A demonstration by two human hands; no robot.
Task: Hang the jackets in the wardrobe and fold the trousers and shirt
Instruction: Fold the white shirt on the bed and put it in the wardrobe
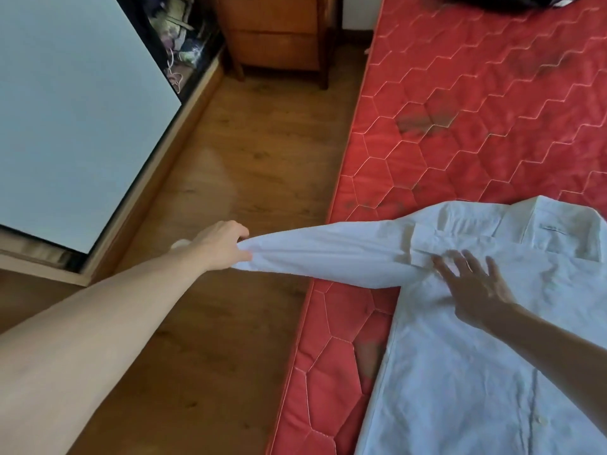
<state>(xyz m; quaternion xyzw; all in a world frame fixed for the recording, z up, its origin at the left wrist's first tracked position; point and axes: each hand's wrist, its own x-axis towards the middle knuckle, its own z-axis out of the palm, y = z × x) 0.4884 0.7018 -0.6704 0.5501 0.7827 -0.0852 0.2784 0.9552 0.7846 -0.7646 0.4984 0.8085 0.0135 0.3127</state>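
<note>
Left forearm fills the near corner, reaching out over the wooden floor (230, 159). Left hand (223, 246) has fingers curled round the cuff end of the shirt sleeve (325, 249), pulling it straight out past the mattress edge. Right hand (473, 284) lies flat, fingers spread, pressing the shirt (476, 372) near the shoulder; it holds nothing.

Shirt is white, lying flat on the red mattress (460, 110) near its edge, collar away from the person.

Step in hand, my read: shirt fold, sleeve being tensioned before it goes across the body. Next move calls for swinging the sleeve in over the shirt while the right hand keeps the shoulder pinned.

Count: one shirt, one sleeve visible. One dark item (512, 1) at the far end, could be a jacket, can't tell. No trousers in sight. One wardrobe door (65, 110), one wooden cabinet (279, 34).
</note>
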